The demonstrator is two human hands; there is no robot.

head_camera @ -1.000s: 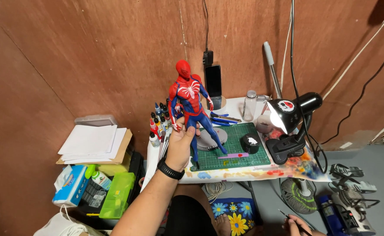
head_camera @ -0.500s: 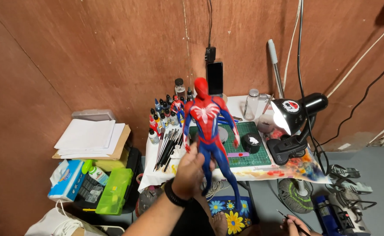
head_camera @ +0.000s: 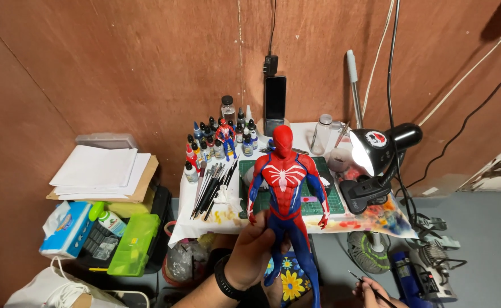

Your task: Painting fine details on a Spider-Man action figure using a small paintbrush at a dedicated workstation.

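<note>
Left hand grips upright figure (thighs).

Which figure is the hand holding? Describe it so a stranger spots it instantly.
Find the small white table against the brown wall. In front of its green cutting mat, the left hand grips the large red-and-blue figure by its thigh. A far smaller figure stands among the paint bottles.

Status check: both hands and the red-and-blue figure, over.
Left hand gripping red-and-blue figure at the hips, upright over the table edge. Right hand low, holding thin brush. Nothing blocking the figure.
</note>
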